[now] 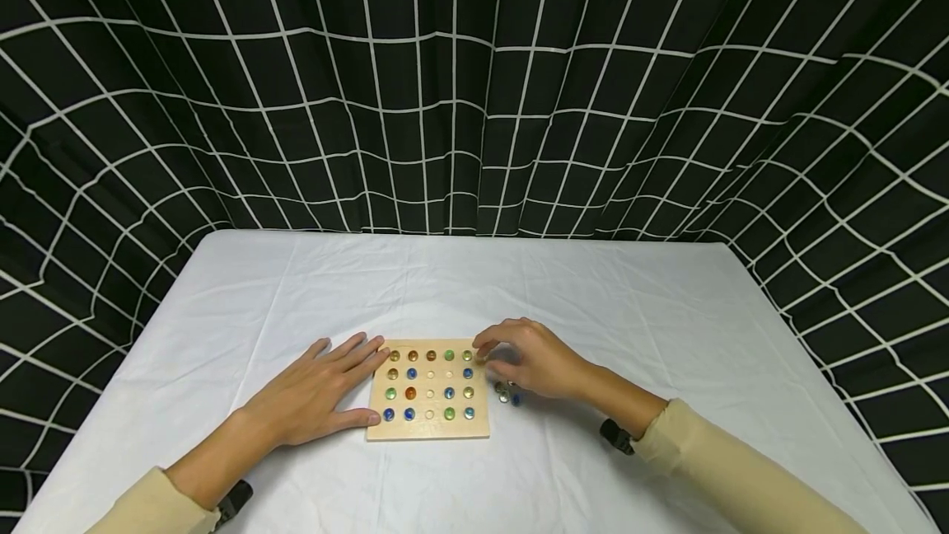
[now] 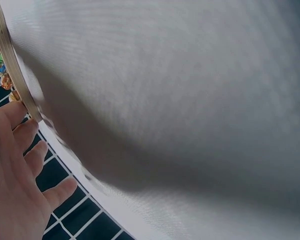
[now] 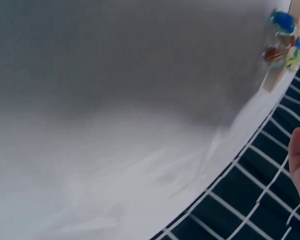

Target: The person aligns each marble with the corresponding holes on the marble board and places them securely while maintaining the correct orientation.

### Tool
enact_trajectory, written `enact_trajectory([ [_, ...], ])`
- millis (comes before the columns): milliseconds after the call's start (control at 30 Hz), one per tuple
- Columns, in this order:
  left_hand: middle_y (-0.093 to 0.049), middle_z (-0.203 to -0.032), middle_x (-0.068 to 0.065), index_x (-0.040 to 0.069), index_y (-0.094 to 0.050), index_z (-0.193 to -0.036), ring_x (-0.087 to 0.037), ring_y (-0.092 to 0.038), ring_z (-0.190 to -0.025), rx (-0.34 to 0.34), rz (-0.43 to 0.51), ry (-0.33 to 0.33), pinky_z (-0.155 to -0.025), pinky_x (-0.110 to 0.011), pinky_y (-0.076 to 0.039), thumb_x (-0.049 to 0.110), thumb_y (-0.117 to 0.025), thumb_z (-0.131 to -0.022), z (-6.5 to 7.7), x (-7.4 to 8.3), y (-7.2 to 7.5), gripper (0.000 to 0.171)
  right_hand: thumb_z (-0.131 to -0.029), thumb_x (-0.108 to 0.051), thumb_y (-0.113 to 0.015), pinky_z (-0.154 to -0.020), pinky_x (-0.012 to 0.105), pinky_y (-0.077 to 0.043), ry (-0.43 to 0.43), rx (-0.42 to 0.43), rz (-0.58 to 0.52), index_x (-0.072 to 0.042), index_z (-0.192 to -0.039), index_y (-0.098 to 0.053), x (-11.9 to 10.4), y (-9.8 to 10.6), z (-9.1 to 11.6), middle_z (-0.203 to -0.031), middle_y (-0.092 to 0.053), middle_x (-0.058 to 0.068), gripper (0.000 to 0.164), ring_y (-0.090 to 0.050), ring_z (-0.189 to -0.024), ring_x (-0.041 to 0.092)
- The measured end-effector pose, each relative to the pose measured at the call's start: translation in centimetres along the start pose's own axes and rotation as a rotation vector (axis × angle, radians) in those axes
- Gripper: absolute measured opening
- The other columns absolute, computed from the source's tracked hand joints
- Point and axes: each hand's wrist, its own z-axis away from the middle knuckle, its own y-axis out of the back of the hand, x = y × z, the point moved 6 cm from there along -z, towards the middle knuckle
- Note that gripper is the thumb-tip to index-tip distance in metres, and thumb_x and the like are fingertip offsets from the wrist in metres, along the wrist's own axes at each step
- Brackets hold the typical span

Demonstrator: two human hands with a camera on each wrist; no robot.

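Note:
A light wooden board point(image 1: 437, 428) lies on the table, with rows of coloured glass marbles point(image 1: 411, 393) in its round hollows; several hollows near the middle hold none. My left hand point(image 1: 319, 394) rests along the board's left side, fingers spread, fingertips by the upper left corner and thumb at the lower left. Over the upper right edge hovers my right hand point(image 1: 537, 357), its fingers bent; whether a marble sits between its fingertips is hidden. Loose marbles point(image 1: 503, 394) lie beneath that hand, beside the board. In the right wrist view a blue marble point(image 3: 282, 22) and a striped marble point(image 3: 274, 56) show.
A white cloth point(image 1: 593, 460) with creases covers the table. Behind it and at both sides hangs a black curtain point(image 1: 474, 89) with a white grid. Dark wrist devices point(image 1: 236, 499) sit at both cuffs.

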Motion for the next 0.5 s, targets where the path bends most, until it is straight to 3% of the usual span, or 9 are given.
enact_trajectory([
  [500, -0.034, -0.160, -0.004, 0.017, -0.037, -0.156, -0.027, -0.033, -0.146, -0.022, 0.005, 0.014, -0.110, -0.062, -0.031, 0.074, -0.041, -0.092, -0.1, 0.0, -0.1, 0.085, -0.088, -0.001, -0.073, -0.095, 0.041, -0.050, -0.067, -0.090, 0.012, -0.007, -0.117, -0.069, 2.3, 0.0, 2.6, -0.101, -0.074, -0.006, 0.030, -0.066, -0.102, 0.011],
])
